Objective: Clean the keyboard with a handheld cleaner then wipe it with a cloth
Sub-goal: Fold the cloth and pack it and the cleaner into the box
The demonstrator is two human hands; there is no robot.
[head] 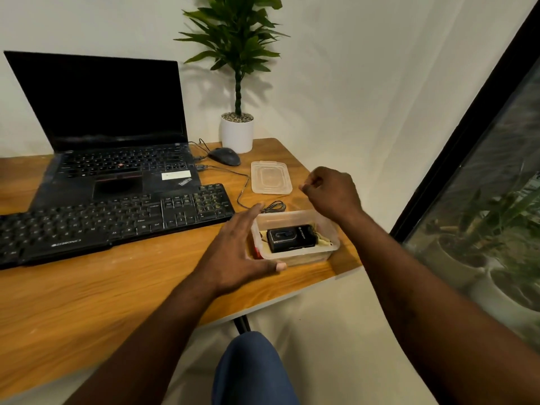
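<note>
A black external keyboard (111, 220) lies on the wooden desk (102, 293) in front of an open laptop (117, 168). Right of it stands an uncovered clear plastic box (327, 229) holding a black handheld cleaner (292, 238) on something pale. My left hand (236, 252) lies against the box's left side, fingers straight along the far edge and thumb along the near wall. My right hand (330, 191) hovers above the box's far right corner with fingers curled and nothing visible in them.
The box's clear lid (270, 178) lies flat behind it. A black mouse (225, 156) and its cable (242, 185) sit beside a white potted plant (236, 133). The desk's right edge runs close to the box; a dark window frame (467, 135) stands further right.
</note>
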